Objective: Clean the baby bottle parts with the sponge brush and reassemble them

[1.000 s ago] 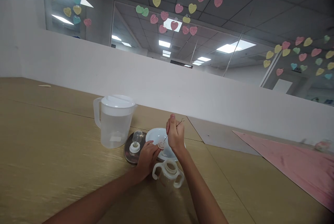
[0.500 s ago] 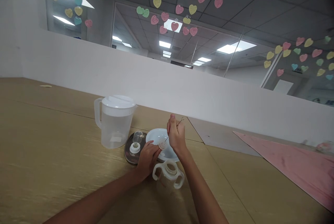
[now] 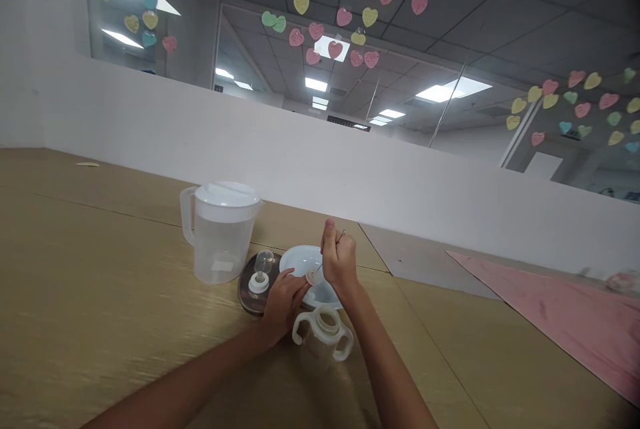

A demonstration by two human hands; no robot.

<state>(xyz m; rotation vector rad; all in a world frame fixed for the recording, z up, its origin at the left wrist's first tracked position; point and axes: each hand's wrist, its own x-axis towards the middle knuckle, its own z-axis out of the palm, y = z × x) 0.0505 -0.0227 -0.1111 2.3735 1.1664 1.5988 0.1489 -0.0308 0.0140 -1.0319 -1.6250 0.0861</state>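
Left hand [image 3: 284, 305] is curled around a small white disc [image 3: 314, 276], and the right hand [image 3: 339, 261] pinches a thin wire [image 3: 342, 236] angled at it, both above a white bowl [image 3: 294, 258] at 12 o'clock.

A tan table [image 3: 100, 269] carries a lidded plastic pitcher [image 3: 221, 235], a dark round tray [image 3: 246, 295] with a white bowl [image 3: 295, 261] at its edge, a two-handled cup [image 3: 323, 342], a pale stick [image 3: 87, 164] far off, and a pink sheet [image 3: 565, 315].

Right grip [image 3: 339, 261] pinching thin wire tool [image 3: 342, 235], left grip [image 3: 284, 309] holding small round disc [image 3: 313, 277] over white bowl [image 3: 299, 259], steel tray [image 3: 249, 295] beside, two-handled plastic cup [image 3: 323, 339] near, lidded plastic pitcher [image 3: 223, 239] on tan surface [image 3: 100, 269]
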